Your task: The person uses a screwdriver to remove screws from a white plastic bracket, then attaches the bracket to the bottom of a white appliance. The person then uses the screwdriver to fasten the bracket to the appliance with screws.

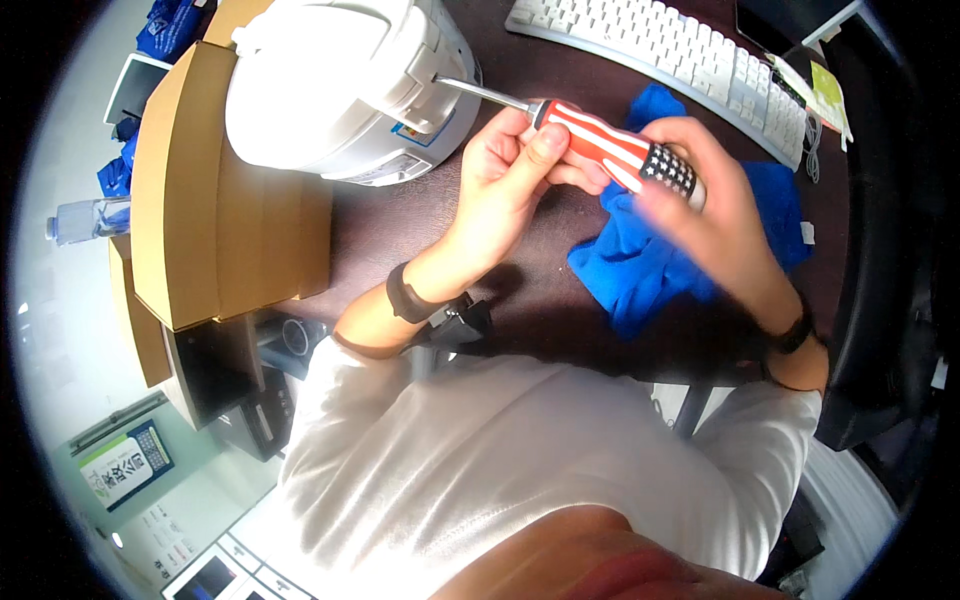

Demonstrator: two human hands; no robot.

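A screwdriver [600, 138] lies across both hands, its handle striped red and white with white stars on black at the butt. My left hand [508, 165] is closed around the front of the handle, thumb on top. Around the butt end curls my right hand [718, 190], slightly blurred. The metal shaft points left, and its tip meets or overlaps the side of a white rice cooker [300, 95] near the lid hinge; whether it touches is hard to tell. Beneath my right hand a crumpled blue cloth [640, 265] rests on the dark table [530, 290].
A white keyboard [690, 60] sits at the back right, with a coiled cable [812, 150] by its end. Tall cardboard boxes [225, 230] stand left of the rice cooker. A clear bottle [90, 220] shows beyond them. Something black [890, 300] borders the table's right side.
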